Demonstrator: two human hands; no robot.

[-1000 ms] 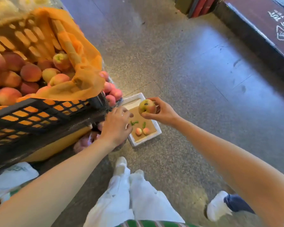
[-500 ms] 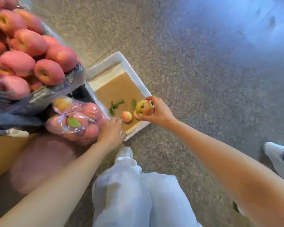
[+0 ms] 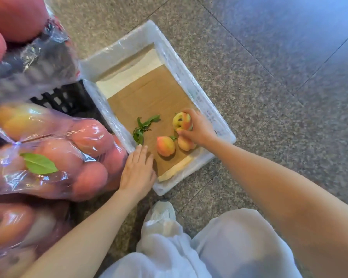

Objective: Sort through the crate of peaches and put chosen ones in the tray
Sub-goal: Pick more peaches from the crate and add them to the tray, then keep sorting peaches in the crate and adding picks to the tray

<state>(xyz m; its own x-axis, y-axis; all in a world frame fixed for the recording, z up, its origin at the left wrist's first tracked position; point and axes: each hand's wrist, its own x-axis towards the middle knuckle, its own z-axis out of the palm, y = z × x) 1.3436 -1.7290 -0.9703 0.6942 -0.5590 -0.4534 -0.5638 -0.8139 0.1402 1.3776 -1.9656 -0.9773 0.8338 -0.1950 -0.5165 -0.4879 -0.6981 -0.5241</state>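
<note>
We judge the sort barely begun: two orange-pink peaches (image 3: 165, 146) lie at the near end of the white plastic cardboard-lined tray (image 3: 189, 81). Our right hand (image 3: 199, 130) grips a third, yellow-green peach (image 3: 181, 121) beside them; our left hand (image 3: 138, 170) rests flat, empty, on the tray's near corner.

The far half of the tray (image 3: 189, 83) is bare cardboard (image 3: 149, 91). It is open from above and from the right, where only floor (image 3: 259, 87) lies beside the wall. The near right corner is crowded: a red peach (image 3: 165, 146) and a paler peach (image 3: 186, 144) sit side by side, and the right hand (image 3: 200, 132) grips a yellow-green peach (image 3: 180, 120) just beyond them. A sprig of leaves (image 3: 143, 127) lies left of the middle. The left hand (image 3: 138, 171) lies flat over the near left corner. Bagged peaches (image 3: 78, 153) and a black crate (image 3: 64, 99) close off the left side. The bag seems to touch the wall, though blur hides the contact.
</note>
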